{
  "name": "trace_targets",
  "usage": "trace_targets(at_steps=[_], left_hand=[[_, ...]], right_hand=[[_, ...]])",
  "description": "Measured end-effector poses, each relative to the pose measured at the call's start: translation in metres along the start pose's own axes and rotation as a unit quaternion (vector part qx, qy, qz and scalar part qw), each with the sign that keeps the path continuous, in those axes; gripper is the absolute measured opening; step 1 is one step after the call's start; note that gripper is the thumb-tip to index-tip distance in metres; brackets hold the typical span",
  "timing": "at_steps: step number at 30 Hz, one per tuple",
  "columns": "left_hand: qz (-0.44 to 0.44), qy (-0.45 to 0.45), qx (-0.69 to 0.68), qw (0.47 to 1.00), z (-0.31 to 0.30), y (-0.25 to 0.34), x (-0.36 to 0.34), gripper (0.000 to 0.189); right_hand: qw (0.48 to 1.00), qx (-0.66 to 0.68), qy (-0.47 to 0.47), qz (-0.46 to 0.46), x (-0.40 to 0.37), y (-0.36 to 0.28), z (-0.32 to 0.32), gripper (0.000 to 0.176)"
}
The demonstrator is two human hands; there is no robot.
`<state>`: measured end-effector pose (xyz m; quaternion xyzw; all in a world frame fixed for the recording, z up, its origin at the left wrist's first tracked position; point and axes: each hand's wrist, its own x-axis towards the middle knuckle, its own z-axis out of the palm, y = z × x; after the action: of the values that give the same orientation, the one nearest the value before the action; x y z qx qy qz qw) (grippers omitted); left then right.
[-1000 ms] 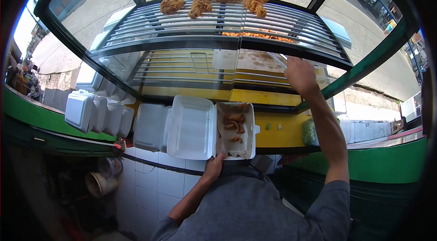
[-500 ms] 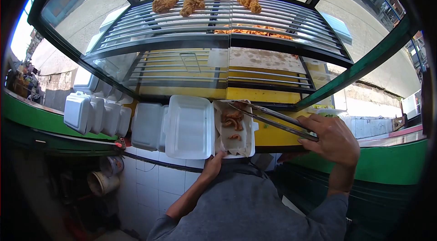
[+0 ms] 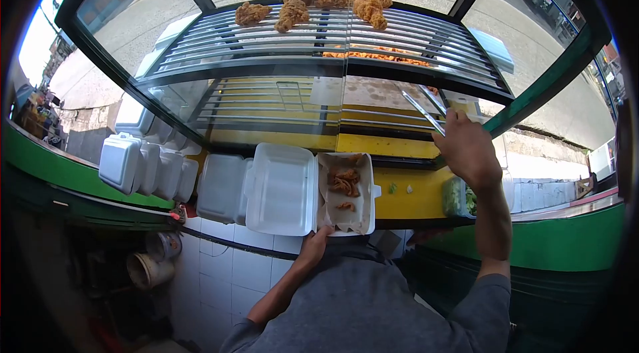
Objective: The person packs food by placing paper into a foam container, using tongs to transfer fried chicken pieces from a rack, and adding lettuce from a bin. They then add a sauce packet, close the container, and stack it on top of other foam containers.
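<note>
My right hand [image 3: 470, 150] is closed round metal tongs [image 3: 423, 110], whose tips reach into the glass case at its middle shelf. Several small fried pieces [image 3: 346, 183] lie on brown paper inside the open white foam box [image 3: 281, 190]. At the box's front edge, my left hand [image 3: 315, 244] grips the rim near the hinge, thumb on top. Behind the tong tips is a light paper-like sheet [image 3: 373, 92] on the middle shelf.
Fried chicken [image 3: 293, 14] sits on the upper rack [image 3: 259, 40]; orange-red pieces [image 3: 379, 55] lie below it. Closed foam boxes [image 3: 120, 161] stand at the left. A container of greens [image 3: 459, 196] is beside my right forearm. Dark bars and glass frame the case.
My right hand has moved up and away from the foam box, carrying the tongs into the case. The container of greens is more exposed. My left hand still holds the box.
</note>
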<state>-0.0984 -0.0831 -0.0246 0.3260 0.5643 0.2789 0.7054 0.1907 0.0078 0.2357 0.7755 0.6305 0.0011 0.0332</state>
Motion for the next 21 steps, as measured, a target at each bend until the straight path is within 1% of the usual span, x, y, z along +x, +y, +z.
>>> trace_targets(at_steps=[1,3,5,6,8,9,12,13,15,16,17,19,21], left_hand=[[0.012,0.004,-0.011,1.000,-0.001,-0.006,0.003,0.013],[0.036,0.011,-0.035,0.999,-0.002,-0.019,0.010,0.014],[0.045,0.008,-0.010,0.999,0.001,-0.011,0.004,0.016],[0.052,0.007,0.002,0.999,0.002,-0.004,0.001,0.017],[0.022,-0.005,0.021,1.000,0.000,0.008,-0.004,0.017],[0.003,-0.010,0.029,1.000,0.000,0.009,-0.006,0.018],[0.026,-0.006,-0.008,1.000,-0.002,-0.010,0.004,0.017],[0.012,-0.013,0.027,0.999,0.000,0.004,-0.004,0.015],[0.038,0.010,-0.014,0.999,0.006,-0.001,-0.001,0.013],[0.050,0.023,-0.033,0.998,0.007,-0.003,0.001,0.012],[0.040,0.020,-0.012,0.999,0.005,-0.005,0.002,0.020],[0.020,0.013,0.032,0.999,0.001,-0.008,0.002,0.036],[0.047,0.014,0.051,0.997,0.004,0.001,-0.005,0.036]], right_hand=[[1.000,-0.007,0.017,0.013,0.024,0.003,0.018,0.034],[0.999,-0.011,-0.043,0.017,0.080,0.013,0.047,0.028],[0.994,0.039,-0.055,0.082,0.115,0.018,0.065,0.026],[0.996,0.040,-0.010,0.076,0.122,0.022,0.079,0.027],[0.994,0.037,0.079,0.059,0.131,0.032,0.097,0.029],[0.997,0.008,0.047,0.058,0.119,0.024,0.081,0.030],[0.998,0.035,-0.021,0.043,0.092,0.022,0.052,0.026],[0.999,0.035,-0.005,0.042,0.081,0.023,0.047,0.027],[0.998,0.036,0.026,0.039,0.055,0.023,0.043,0.030],[0.998,0.054,0.015,0.032,0.041,0.024,0.037,0.033],[0.997,0.071,0.004,0.025,0.026,0.026,0.029,0.036],[0.990,0.143,-0.012,-0.010,-0.013,0.022,0.001,0.037],[0.980,0.175,-0.079,-0.045,-0.044,0.025,-0.020,0.038]])
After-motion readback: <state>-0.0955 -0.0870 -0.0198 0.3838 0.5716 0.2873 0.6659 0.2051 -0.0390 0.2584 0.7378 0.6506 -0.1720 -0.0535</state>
